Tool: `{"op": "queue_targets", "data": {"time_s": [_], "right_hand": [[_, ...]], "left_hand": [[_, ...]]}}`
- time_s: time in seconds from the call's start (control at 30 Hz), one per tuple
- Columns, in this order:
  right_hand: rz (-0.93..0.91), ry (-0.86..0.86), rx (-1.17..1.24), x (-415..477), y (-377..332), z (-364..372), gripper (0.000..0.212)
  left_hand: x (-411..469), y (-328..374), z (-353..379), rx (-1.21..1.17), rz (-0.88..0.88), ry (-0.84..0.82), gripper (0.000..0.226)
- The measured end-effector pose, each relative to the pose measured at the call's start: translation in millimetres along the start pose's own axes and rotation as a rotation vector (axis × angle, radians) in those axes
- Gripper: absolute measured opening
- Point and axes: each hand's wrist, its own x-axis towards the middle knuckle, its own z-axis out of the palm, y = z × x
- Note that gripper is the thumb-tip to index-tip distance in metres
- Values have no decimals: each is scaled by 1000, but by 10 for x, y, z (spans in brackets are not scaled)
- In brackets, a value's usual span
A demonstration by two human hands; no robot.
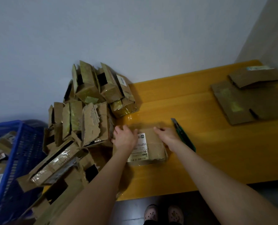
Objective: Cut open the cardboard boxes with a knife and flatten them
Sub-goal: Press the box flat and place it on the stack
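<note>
You had one small cardboard box (153, 145) lying flat on the yellow tabletop (200, 159), close to its near edge. It had one white label (139, 147) on top. Both your hands were on this box. Your left hand (124, 138) lay open and flat on its left side, partly over the label. Your right hand (166, 137) was open too, fingers spread, pressing down on the right side. Neither hand held anything.

One green knife (183, 135) lay on the tabletop just beside your right hand, with its blade pointing away from you. You were not touching it.

A big pile of cardboard boxes (86, 114) sat on your left, too many to count. Two flat pieces of cardboard (248, 98) lay far off on your right, one on top of the other. One blue basket (20, 153) stood at the far left with more boxes inside.
</note>
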Motion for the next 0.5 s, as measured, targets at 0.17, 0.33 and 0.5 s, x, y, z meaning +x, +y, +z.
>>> {"op": "queue_targets", "data": {"time_s": [0.17,0.33,0.5], "right_hand": [[16,67,185,-59,118,-235,47],[-24,88,353,-207,139,-417,41],[-109,82,500,-416,-21,-544,36]], "left_hand": [[-36,105,11,-377,-97,84,65],[8,81,-140,-761,-321,1,54],[-43,68,-343,-956,-225,43,46]]}}
